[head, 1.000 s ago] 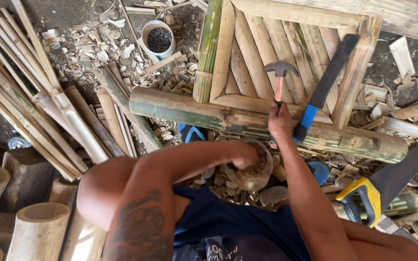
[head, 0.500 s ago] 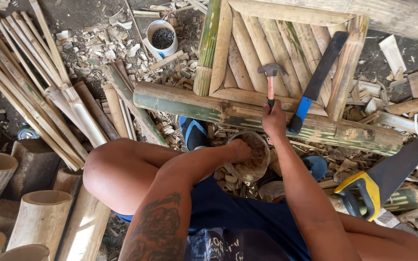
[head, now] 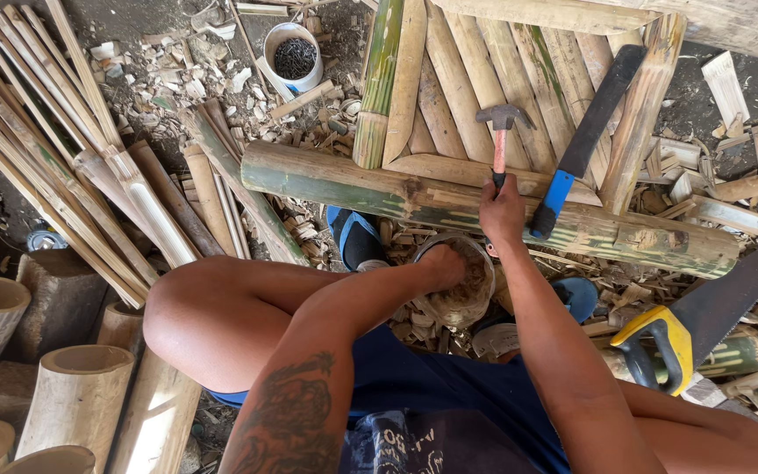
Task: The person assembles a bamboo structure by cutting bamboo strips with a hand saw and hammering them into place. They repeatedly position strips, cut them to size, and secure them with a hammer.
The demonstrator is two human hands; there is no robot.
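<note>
My right hand grips the handle of a claw hammer, whose head rests over the slats of a bamboo frame. My left hand reaches down into a small round container between my knees, fingers inside it; what they touch is hidden. A thick green bamboo pole forms the frame's near edge, just beyond both hands.
A blue-handled machete lies on the frame. A yellow-handled saw lies at the right. A white cup of nails stands at the back. Split bamboo strips and cut tubes fill the left. Wood chips litter the ground.
The view has drifted a little. My left hand has gone further down into the container. The right hand still holds the hammer over the frame.
</note>
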